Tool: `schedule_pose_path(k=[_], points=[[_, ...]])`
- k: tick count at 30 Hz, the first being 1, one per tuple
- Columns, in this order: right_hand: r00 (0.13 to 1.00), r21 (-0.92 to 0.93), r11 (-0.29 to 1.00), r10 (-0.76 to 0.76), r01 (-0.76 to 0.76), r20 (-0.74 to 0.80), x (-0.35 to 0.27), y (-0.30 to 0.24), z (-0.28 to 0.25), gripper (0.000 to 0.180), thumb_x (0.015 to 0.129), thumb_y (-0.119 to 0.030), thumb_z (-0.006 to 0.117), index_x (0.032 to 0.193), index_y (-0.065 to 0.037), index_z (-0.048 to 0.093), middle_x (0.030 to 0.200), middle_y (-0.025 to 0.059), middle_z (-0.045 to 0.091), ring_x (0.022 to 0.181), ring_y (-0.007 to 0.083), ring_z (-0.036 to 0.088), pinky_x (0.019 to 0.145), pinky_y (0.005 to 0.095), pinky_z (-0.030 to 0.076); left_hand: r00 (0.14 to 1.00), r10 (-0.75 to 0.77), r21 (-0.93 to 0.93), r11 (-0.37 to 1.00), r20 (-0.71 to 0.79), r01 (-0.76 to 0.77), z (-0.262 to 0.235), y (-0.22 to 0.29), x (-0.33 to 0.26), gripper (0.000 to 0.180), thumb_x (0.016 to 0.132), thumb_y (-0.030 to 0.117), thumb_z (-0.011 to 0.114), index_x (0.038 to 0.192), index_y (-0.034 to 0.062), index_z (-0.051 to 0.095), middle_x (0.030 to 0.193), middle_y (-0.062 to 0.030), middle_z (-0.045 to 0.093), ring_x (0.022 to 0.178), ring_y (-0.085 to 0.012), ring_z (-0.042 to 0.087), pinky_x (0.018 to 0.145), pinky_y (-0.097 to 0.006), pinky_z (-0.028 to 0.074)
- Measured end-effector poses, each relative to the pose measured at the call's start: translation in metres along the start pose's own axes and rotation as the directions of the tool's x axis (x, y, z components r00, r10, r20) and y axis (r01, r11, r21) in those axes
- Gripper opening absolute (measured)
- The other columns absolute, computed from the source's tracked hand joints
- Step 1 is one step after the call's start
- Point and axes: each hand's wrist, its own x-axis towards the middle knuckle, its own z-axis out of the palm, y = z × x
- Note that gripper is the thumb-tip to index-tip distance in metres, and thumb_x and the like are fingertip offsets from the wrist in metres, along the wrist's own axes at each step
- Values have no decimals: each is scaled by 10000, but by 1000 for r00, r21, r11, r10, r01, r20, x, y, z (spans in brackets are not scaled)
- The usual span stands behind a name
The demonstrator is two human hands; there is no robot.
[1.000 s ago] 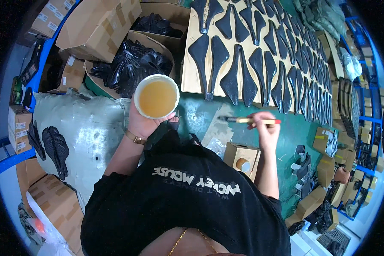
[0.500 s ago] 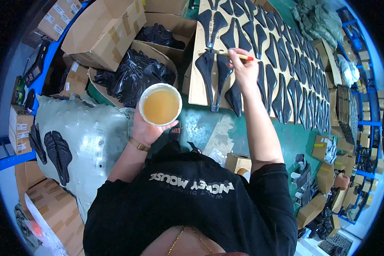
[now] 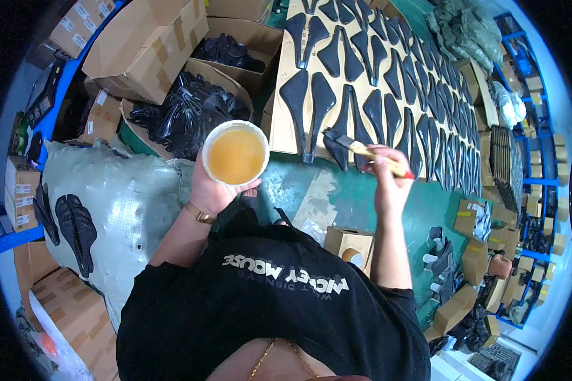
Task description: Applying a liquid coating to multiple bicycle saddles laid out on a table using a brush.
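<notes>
My left hand [image 3: 213, 190] holds a pale round bowl [image 3: 265, 157] of cloudy amber liquid, its fingers cupped beneath and around the side. In my right hand [image 3: 391, 179] is a paintbrush [image 3: 368, 152] with a wooden handle, a red end and dark bristles. The bristles point left, over or against a black bicycle saddle-shaped piece [image 3: 338, 149] at the board's near edge; whether they touch it I cannot tell. Rows of such glossy black, forked pieces lie on the tan board [image 3: 274, 136]. A pair of long forked pieces [image 3: 308, 114] lies just left of the brush.
Open cardboard boxes [image 3: 146, 47] stand at the upper left, one filled with shiny black parts [image 3: 190, 114]. A bulging grey-green sack [image 3: 124, 209] with dark textured pieces [image 3: 75, 228] lies at my left. Blue shelving [image 3: 546, 182] lines the right side, near more cartons [image 3: 473, 260].
My right hand with the paintbrush has come nearer to me and slightly right, from the forked pair's far end to the near edge. The bowl has stayed almost in place.
</notes>
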Motion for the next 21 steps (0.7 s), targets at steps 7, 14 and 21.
schedule_pose_path(k=[7,14,21], points=[[921,-302,883,-285,360,265,-56,31,68,244,791,-51,635,1034,-22,638,980,124,564,929,228,557,810,309,446,971,-124,-216,962,203,168,29,-16,-27,686,893,547,389,1407,102,299,1404,-224,342,1240,-501,362,912,-597,437],[854,-230,839,-416,493,312,-65,62,98,263,727,-39,699,987,-46,657,967,117,619,861,256,590,765,331,480,966,-73,-287,947,246,145,22,-18,-43,672,896,547,399,1408,124,297,1426,-214,314,1263,-504,328,930,-636,404],[953,-98,975,-171,200,249,-65,78,123,212,823,-106,683,1021,-37,652,997,87,516,930,177,547,770,289,467,979,-99,-258,955,181,144,20,2,-38,657,894,538,414,1402,135,309,1429,-192,318,1278,-467,336,903,-640,427]])
